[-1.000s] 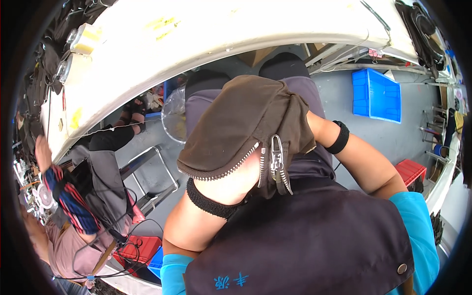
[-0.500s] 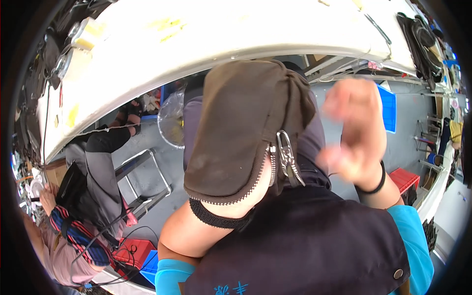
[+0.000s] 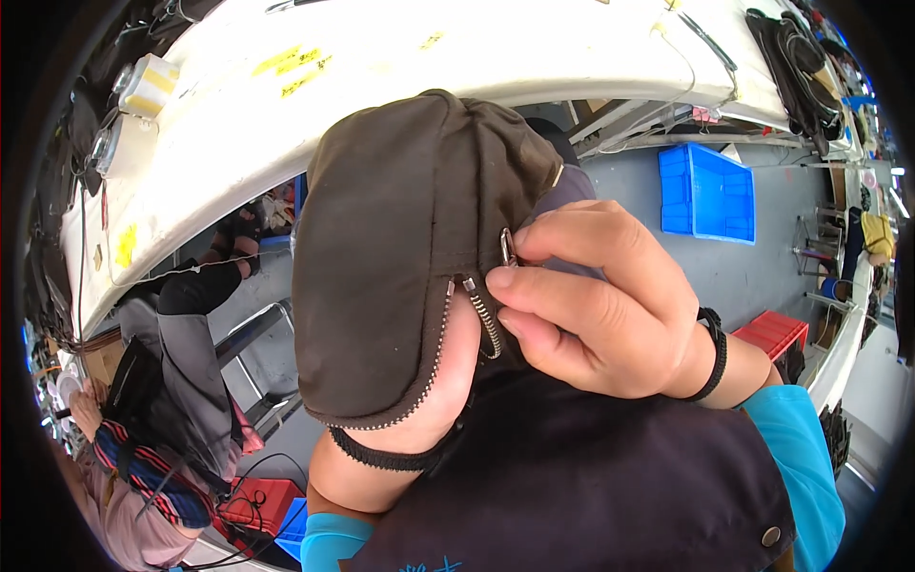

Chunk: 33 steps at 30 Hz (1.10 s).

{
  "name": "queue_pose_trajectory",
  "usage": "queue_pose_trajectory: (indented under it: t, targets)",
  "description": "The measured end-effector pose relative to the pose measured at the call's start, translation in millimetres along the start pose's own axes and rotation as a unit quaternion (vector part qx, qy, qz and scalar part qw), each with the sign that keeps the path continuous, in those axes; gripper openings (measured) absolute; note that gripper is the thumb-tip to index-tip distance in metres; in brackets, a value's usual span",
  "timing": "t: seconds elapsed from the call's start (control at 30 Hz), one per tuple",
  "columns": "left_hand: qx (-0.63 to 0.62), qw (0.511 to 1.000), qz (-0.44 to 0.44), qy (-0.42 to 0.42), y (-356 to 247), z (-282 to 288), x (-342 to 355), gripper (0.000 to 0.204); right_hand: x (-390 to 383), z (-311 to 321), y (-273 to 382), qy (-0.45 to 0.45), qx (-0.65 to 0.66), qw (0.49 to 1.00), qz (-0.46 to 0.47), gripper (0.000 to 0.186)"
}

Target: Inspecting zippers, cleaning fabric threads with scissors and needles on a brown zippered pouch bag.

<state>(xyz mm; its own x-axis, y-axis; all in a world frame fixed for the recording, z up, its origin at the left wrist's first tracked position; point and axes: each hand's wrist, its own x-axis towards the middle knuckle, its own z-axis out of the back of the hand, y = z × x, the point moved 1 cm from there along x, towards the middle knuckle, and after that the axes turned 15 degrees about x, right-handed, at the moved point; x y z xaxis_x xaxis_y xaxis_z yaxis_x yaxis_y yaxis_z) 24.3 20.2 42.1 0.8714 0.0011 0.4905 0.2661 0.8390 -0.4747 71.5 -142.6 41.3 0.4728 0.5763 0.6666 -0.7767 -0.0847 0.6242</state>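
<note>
A dark brown zippered pouch (image 3: pixel 376 248) covers my left hand (image 3: pixel 456 357), which is pushed in through its open zipper. Bare skin shows between the metal zipper teeth, but the fingers are hidden inside. At the pouch's right side my right hand (image 3: pixel 610 305) is closed, pinching a small silver carabiner clip (image 3: pixel 506 243) between thumb and fingertips. Most of the clip is behind the fingers. One loose end of the zipper (image 3: pixel 484 319) curls down just below them.
A white table (image 3: pixel 381 52) runs across the far side. On the floor at right are a blue crate (image 3: pixel 678 194) and a red crate (image 3: pixel 774 331). At left a seated co-worker (image 3: pixel 195 353) is beside a metal-framed stool (image 3: pixel 253 348). Black items (image 3: pixel 796 71) lie at the table's right end.
My right hand has come in from the right and taken hold of the carabiner clip. The pouch, with my left hand inside, has shifted left and tilted.
</note>
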Motion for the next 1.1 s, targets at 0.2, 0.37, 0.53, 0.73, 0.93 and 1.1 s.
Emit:
queue_pose_trajectory:
  t: [0.2,0.37,0.53,0.73,0.93,1.1]
  targets:
    - [0.031,0.997,-0.043,-0.053,-5.0,1.0,9.9,0.036,2.2,6.6,3.2,0.035,-0.035,0.999,0.004,0.030]
    - [0.023,0.994,0.092,0.053,-19.0,14.5,-0.5,0.040,9.4,4.8,0.8,0.041,-0.058,0.997,0.027,0.013]
    - [-0.014,0.983,0.158,0.096,-14.7,15.3,-5.0,0.044,6.0,1.2,-5.1,0.001,0.118,0.991,-0.070,0.006]
    - [-0.063,0.978,0.153,0.128,-11.0,12.6,-5.9,0.046,-1.0,1.6,-4.6,0.001,0.168,0.978,-0.124,0.005]
    - [-0.063,0.975,0.144,0.157,-14.4,21.5,-4.7,0.047,-2.4,3.0,3.2,0.010,0.303,0.929,-0.212,0.003]
    - [-0.492,0.833,0.250,-0.039,-9.0,-21.3,-15.9,0.045,-12.2,15.0,-0.4,-0.007,0.425,0.842,-0.333,0.005]
